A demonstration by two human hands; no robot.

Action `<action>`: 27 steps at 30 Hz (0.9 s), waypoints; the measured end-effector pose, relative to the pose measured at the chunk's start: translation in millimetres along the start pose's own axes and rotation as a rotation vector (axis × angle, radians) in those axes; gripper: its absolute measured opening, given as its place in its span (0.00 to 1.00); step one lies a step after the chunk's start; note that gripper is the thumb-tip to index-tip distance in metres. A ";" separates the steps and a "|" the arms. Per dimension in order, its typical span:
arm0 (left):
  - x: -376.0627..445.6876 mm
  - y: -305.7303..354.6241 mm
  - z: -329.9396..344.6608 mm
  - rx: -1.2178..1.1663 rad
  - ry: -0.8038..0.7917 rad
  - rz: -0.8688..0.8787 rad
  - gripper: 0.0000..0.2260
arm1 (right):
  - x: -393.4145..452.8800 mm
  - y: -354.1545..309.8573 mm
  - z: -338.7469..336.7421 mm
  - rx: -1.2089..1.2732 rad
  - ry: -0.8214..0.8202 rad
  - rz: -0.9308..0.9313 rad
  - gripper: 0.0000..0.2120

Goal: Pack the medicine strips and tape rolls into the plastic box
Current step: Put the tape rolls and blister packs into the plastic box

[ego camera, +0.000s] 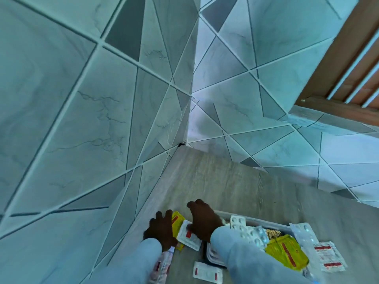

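1. My left hand (161, 229) lies palm down on the counter (235, 187), fingers spread and fairly straight, its fingertips over a yellow strip (176, 222) near the left wall (82, 119).
2. My right hand (203, 219) sits just beside it, fingers curled downward over a white strip with a red mark (187, 235); I cannot tell whether it actually grips that strip.
3. Both sleeves (242, 255) come in from the bottom edge, the right one crossing over the plastic box (211, 253).
4. The plastic box sits to my right, loaded with blister strips (244, 228) and a yellow pack (286, 253); some lean out over its rim.
5. Tiled walls close the corner ahead and to the left; bare counter lies open beyond my hands.
6. Loose on the counter I count one white strip (207, 272) near the bottom, one red-banded strip (329, 257) right of the box, and one strip (162, 265) under my left sleeve.
7. No tape rolls that I can make out.
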State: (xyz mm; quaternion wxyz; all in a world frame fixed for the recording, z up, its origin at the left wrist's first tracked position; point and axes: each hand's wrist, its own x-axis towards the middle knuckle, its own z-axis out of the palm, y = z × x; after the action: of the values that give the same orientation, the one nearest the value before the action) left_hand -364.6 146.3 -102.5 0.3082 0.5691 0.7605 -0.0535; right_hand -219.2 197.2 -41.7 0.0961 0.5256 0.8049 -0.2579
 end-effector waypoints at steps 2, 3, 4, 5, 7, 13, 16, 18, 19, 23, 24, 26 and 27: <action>0.1 -4.4 0.6 -0.012 -0.018 0.010 0.46 | 7.9 -11.0 12.5 -0.112 -0.122 0.025 0.36; 0.4 -7.8 1.0 -0.019 -0.027 0.020 0.46 | 10.7 -13.6 19.9 -0.153 -0.160 0.039 0.37; 0.7 -10.8 1.2 -0.030 -0.035 0.032 0.47 | 12.8 -14.5 26.8 -0.186 -0.180 0.047 0.38; 0.9 -14.8 1.7 -0.044 -0.047 0.043 0.47 | 15.6 -15.6 34.4 -0.212 -0.190 0.051 0.39; -0.2 -21.2 4.5 -0.084 -0.057 0.061 0.48 | 19.2 -16.6 44.5 -0.257 -0.175 0.053 0.38; 6.2 -33.1 7.2 -0.258 -0.051 0.095 0.34 | 33.5 -20.2 49.5 -0.156 -0.132 0.114 0.35; 11.2 -41.5 -3.5 -0.320 -0.067 0.125 0.17 | 41.8 -17.4 50.5 0.052 -0.148 0.200 0.30; 13.7 -47.4 -12.0 -0.345 -0.057 0.124 0.14 | 46.2 -18.4 50.8 0.126 -0.156 0.170 0.23; 15.5 -50.1 -18.0 -0.365 -0.039 0.114 0.13 | 47.8 -19.3 48.9 0.155 -0.146 0.139 0.16; 21.1 -46.0 -50.5 -0.597 0.071 0.119 0.11 | 45.8 -21.9 22.2 0.318 -0.040 0.069 0.08; 20.8 -40.3 -61.4 -0.675 0.104 0.125 0.11 | 42.1 -21.9 11.6 0.358 0.009 0.048 0.07; 17.5 -14.3 -83.2 -0.820 0.105 0.145 0.10 | 28.3 -10.3 -10.2 0.459 0.131 0.027 0.10; 15.2 3.1 -91.9 -0.875 0.079 0.164 0.10 | 18.3 -0.1 -20.7 0.514 0.198 0.019 0.10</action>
State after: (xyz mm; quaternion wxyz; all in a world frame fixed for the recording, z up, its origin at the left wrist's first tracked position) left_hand -401.7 199.7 -35.7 0.4941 0.4451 0.6749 0.3198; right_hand -224.7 222.4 -31.9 -0.1174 0.5629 0.7136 -0.4001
